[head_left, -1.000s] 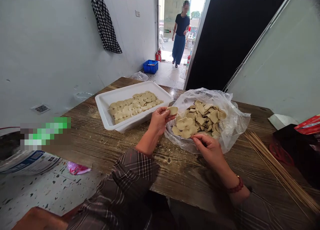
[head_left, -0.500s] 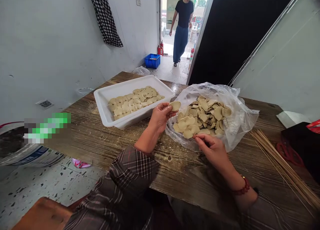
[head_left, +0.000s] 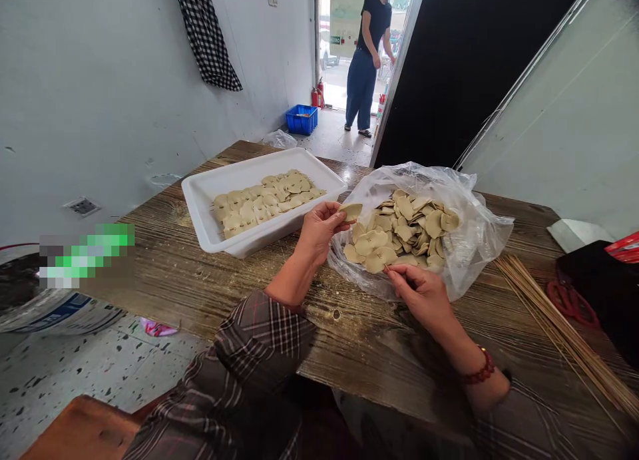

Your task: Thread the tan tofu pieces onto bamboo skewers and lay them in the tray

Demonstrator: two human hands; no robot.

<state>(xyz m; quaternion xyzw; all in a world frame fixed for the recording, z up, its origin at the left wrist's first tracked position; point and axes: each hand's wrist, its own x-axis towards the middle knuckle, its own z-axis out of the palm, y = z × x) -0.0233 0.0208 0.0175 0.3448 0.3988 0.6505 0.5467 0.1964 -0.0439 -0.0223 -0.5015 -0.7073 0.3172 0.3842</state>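
My left hand (head_left: 322, 230) pinches a flat beige slice (head_left: 351, 212) between thumb and fingers, over the near left edge of a clear plastic bag (head_left: 464, 247). A heap of loose beige slices (head_left: 414, 224) fills the bag. My right hand (head_left: 424, 293) grips a thin skewer (head_left: 386, 268) near its end, at the front of the bag. Several slices (head_left: 372, 247) are threaded along that skewer. To the left, a white tray (head_left: 207, 237) holds rows of skewered slices (head_left: 264, 204).
Thin wooden sticks (head_left: 564, 333) and red-handled scissors (head_left: 572, 300) lie on the wooden table (head_left: 224, 287) at the right. A bucket (head_left: 64, 313) stands left of the table. Beyond it are a blue crate (head_left: 302, 120) and a person (head_left: 372, 54) in the doorway.
The slice in my left hand has tilted and looks narrower. My hands have barely moved. The person in the doorway has turned and now reaches toward the right side.
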